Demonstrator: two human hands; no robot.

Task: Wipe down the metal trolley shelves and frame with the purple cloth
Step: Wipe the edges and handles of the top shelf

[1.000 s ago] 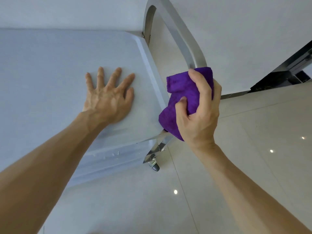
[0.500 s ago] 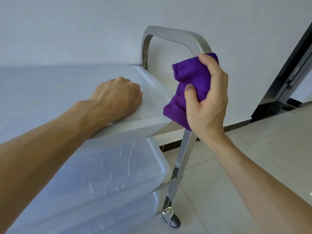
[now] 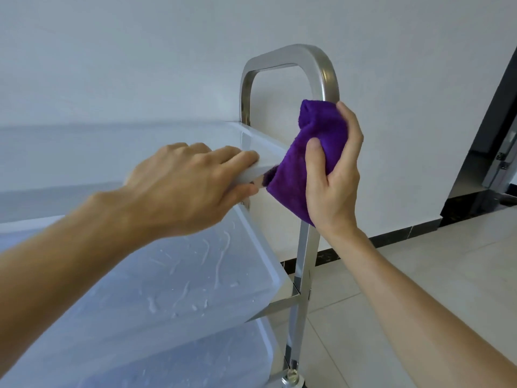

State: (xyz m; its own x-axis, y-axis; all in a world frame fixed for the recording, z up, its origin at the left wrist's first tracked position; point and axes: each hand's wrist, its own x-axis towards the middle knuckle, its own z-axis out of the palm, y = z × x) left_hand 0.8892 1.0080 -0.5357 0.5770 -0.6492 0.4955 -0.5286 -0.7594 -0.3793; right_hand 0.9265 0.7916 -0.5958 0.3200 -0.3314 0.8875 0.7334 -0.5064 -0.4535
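Observation:
The metal trolley has a looped steel handle frame (image 3: 321, 71) rising at its right end and pale film-covered shelves. My right hand (image 3: 334, 175) is shut on the bunched purple cloth (image 3: 310, 147), pressing it around the near upright of the frame at top-shelf height. My left hand (image 3: 190, 183) grips the front right edge of the top shelf (image 3: 260, 141), fingers on top and thumb underneath. The middle shelf (image 3: 195, 278) shows wrinkled protective film. The lower upright (image 3: 303, 275) and a caster (image 3: 292, 378) are visible below.
A white wall stands close behind the trolley. Dark skirting (image 3: 391, 239) runs along its base. A dark door frame with metal hardware (image 3: 500, 152) is at the right. Pale glossy floor tiles (image 3: 433, 275) spread to the right of the trolley.
My view has dropped from above the shelf to beside it. My left hand went from flat on the top shelf to gripping its edge. The cloth stayed wrapped on the upright.

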